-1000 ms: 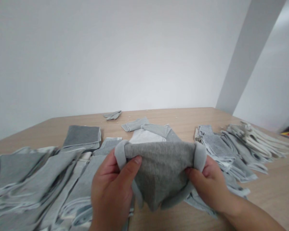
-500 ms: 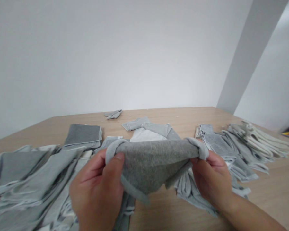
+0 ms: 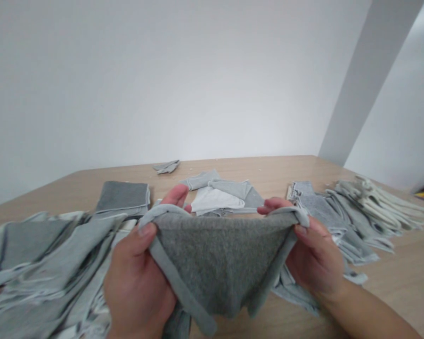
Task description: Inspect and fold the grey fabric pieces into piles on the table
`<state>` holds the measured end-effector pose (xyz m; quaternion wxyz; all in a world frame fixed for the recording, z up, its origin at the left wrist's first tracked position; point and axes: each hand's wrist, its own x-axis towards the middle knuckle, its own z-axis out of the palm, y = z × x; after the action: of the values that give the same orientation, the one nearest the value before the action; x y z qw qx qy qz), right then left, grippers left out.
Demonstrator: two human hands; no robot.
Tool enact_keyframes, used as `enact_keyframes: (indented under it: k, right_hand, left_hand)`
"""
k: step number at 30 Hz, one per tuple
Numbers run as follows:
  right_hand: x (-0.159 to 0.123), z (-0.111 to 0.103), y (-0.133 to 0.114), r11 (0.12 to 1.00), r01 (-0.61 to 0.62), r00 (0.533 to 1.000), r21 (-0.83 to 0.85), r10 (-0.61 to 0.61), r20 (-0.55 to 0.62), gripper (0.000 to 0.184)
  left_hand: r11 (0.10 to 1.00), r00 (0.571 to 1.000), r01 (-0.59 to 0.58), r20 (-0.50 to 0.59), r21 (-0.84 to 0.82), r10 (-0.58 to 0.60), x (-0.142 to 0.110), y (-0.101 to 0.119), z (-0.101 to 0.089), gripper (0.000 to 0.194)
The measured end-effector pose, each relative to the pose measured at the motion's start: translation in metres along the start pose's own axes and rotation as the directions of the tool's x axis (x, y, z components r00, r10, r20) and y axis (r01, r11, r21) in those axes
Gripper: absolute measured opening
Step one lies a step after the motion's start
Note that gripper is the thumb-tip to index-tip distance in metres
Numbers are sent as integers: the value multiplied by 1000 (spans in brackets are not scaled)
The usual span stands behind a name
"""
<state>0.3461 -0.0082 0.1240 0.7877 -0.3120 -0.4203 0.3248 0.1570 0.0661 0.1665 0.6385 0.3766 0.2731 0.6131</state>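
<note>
A grey knit fabric piece (image 3: pixel 222 259) with a paler rolled edge hangs stretched between my two hands above the table. My left hand (image 3: pixel 139 268) pinches its upper left corner, thumb in front and fingers behind the cloth. At the upper right corner, my right hand (image 3: pixel 313 249) grips it the same way, with fingertips showing over the top edge. The lower part of the fabric droops loosely, and one pale edge strip dangles at the lower left. Part of a grey pile beneath it is hidden by the cloth and my hands.
Stacked grey fabric pieces (image 3: pixel 53 263) cover the table's left side. A dark grey folded piece (image 3: pixel 122 197) lies behind them. White and grey pieces (image 3: pixel 221 195) sit mid-table, a small scrap (image 3: pixel 167 166) farther back. Piles of grey (image 3: pixel 320 212) and cream fabric (image 3: pixel 385 205) lie right on the wooden table (image 3: pixel 413 263).
My hands have spread slightly apart and turned, so the fabric now hangs more open and lower, with its front showing wider. Fingertips now show behind its top edge.
</note>
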Motion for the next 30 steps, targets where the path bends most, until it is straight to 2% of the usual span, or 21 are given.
enact_keyframes:
  k: [2, 4, 6, 8, 12, 18, 26, 30]
  right_hand:
    - [-1, 1, -1, 1000, -2, 1000, -1, 2, 17, 26]
    - [-3, 1, -3, 1000, 23, 1000, -11, -22, 10, 24]
    - [-4, 2, -4, 999, 29, 999, -15, -29, -33, 24]
    - [-4, 2, -3, 1000, 17, 996, -15, -18, -91, 30]
    - [-2, 2, 1, 999, 21, 991, -32, -25, -135, 36]
    - [0, 2, 3, 999, -29, 990, -23, 25, -141, 28]
    - [0, 3, 2, 997, -71, 990, 33, 74, -121, 32]
    - [0, 2, 3, 993, -108, 988, 42, 112, -102, 33]
  left_hand:
    - [997, 998, 56, 25, -54, -55, 0, 0, -1, 45]
    - [994, 989, 85, 128, -67, -76, 0, -1, -3, 40]
    - [997, 973, 59, 224, -44, -47, 0, -2, -5, 34]
    - [1000, 969, -10, 248, -17, 14, 2, -5, -8, 27]
    - [993, 982, -120, 150, -2, 119, 3, -8, -8, 22]
    - [991, 993, -122, -3, 48, 122, -2, -6, -4, 14]
    - [975, 984, -160, -58, 154, 171, -2, -1, -4, 15]
    - [971, 982, -182, -31, 154, 189, 0, 1, -5, 14]
